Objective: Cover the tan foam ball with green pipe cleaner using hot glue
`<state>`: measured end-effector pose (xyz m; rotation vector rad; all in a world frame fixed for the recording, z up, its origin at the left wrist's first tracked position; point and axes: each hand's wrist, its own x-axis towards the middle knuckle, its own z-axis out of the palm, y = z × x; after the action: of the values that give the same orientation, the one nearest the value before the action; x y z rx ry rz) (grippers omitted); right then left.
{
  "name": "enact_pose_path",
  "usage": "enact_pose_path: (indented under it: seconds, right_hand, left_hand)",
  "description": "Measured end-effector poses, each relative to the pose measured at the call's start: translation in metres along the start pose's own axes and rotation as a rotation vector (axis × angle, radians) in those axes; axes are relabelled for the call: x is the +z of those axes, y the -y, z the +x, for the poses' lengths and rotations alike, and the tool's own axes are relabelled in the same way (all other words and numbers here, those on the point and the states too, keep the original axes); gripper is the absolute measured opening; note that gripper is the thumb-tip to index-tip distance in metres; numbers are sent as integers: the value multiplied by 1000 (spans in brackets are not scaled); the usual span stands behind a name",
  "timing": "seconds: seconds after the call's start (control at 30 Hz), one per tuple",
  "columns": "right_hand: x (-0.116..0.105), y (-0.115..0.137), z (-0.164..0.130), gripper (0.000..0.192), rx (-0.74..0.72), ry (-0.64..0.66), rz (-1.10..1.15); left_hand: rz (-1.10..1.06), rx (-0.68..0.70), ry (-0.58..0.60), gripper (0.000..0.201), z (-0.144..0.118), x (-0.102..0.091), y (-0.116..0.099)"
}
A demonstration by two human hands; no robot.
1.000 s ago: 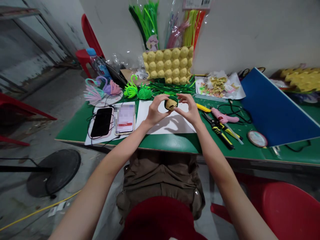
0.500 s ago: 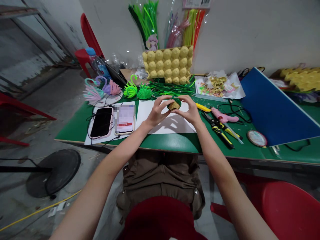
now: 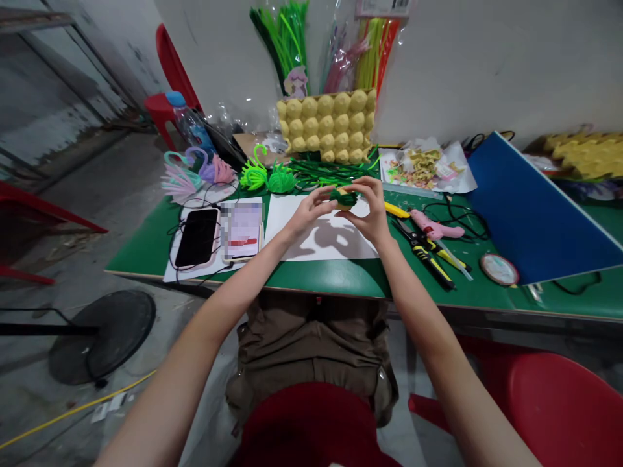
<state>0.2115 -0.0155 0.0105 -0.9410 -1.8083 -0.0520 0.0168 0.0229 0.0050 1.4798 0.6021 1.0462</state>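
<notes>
Left hand: the left hand (image 3: 305, 214) is at the centre of the frame, its fingertips pinching the left side of the green-wrapped piece (image 3: 343, 197).
Right hand: the right hand (image 3: 370, 209) grasps the same piece from the right and above, fingers curled over it.
Held piece: small, dark green with a bit of yellow showing, lifted above the white sheet (image 3: 316, 240), just right of the frame's centre.
Table: the green table (image 3: 341, 275) crosses the middle of the frame.
Left of the hands: a black phone (image 3: 197, 237) and a second phone (image 3: 242, 229) lie side by side.
Right of the hands: a pink glue gun (image 3: 433, 225) and yellow-handled pliers (image 3: 428, 256), with a blue board (image 3: 530, 214) further right.
Behind: a yellow egg tray (image 3: 327, 126) leans on the wall at upper centre, 2 green pipe-cleaner shapes (image 3: 267, 176) to its lower left.
</notes>
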Motion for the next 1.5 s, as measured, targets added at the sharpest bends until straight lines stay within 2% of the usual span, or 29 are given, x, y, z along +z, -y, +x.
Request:
enact_pose_path:
  seconds: [0.17, 0.37, 0.47, 0.57, 0.7, 0.83, 1.0, 1.13, 1.3, 1.5]
  right_hand:
    - [2, 3, -1, 44, -22, 34, 46]
    - [3, 4, -1, 47, -23, 51, 66]
    - [2, 5, 0, 53, -7, 61, 76]
    - [-2, 9, 2, 60, 42, 65, 60]
    - [-5, 15, 3, 40, 90, 63, 80]
    - [-6, 16, 3, 27, 105, 80, 51]
    - [-2, 15, 1, 25, 94, 41, 22]
    - [4, 20, -1, 29, 131, 30, 31]
    - [17, 32, -5, 35, 181, -10, -79]
    - [30, 36, -8, 32, 257, -41, -116]
  left_hand:
    - [-160, -69, 43, 67, -2, 6, -6]
    - [-161, -60, 61, 62, -2, 5, -8]
    - [-48, 26, 22, 66, -1, 2, -2]
    - [142, 141, -98, 73, 0, -2, 5]
    - [478, 294, -189, 68, -2, -6, 6]
    - [680, 393, -185, 66, -7, -4, 2]
    - [760, 462, -165, 67, -9, 0, 4]
    - [784, 497, -212, 68, -8, -3, 9]
    - [832, 526, -301, 70, -6, -5, 15]
    - [843, 537, -352, 61, -4, -3, 20]
